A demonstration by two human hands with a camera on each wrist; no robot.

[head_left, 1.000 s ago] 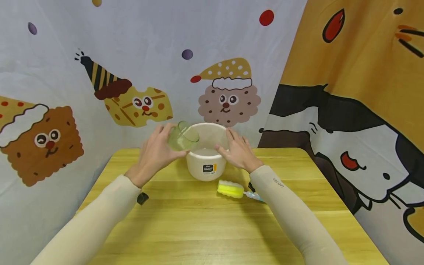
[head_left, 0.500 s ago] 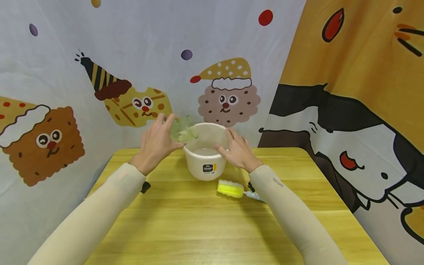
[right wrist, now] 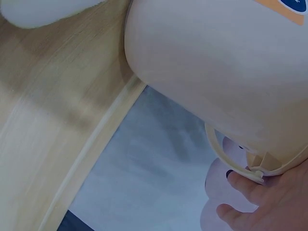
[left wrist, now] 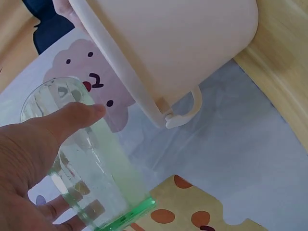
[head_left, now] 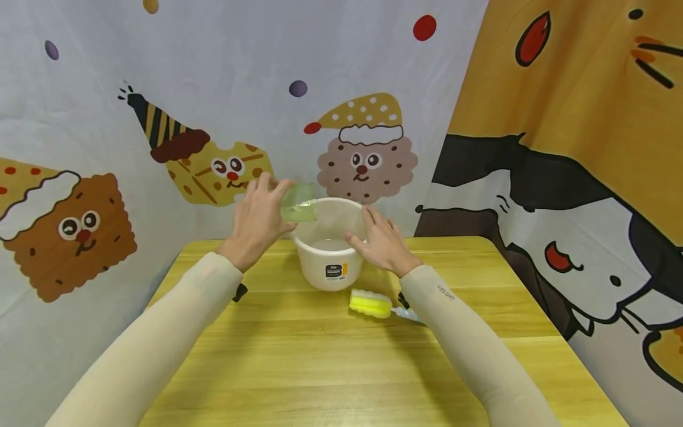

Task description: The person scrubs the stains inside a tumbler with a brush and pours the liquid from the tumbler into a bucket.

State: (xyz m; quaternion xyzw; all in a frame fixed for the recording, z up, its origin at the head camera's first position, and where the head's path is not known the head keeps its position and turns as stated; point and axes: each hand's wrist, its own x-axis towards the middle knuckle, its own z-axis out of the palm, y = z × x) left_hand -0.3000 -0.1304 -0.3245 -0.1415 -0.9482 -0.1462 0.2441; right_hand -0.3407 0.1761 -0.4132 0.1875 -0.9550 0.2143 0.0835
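My left hand (head_left: 257, 218) holds a pale green drinking glass (head_left: 300, 204) at the left rim of a white bucket (head_left: 315, 267). The glass lies nearly on its side in the head view, its mouth toward the bucket's opening. In the left wrist view, thumb and fingers wrap the clear glass (left wrist: 108, 168), whose base is thicker and greener. My right hand (head_left: 383, 243) grips the bucket's right rim, thumb on the inner side and fingers outside. Some clear liquid shows low in the bucket. A white handle (right wrist: 226, 156) hangs beside the right fingers in the right wrist view.
A bottle brush with a yellow and white sponge head (head_left: 370, 304) lies in front of the bucket, its pale blue handle partly under the right sleeve. The wooden table (head_left: 320, 367) ends just behind the bucket, where a printed cloth (head_left: 240, 71) hangs.
My left hand has risen slightly and tipped the glass further toward level, its base lifting. The right hand keeps its place on the bucket's rim, and the brush has not moved.
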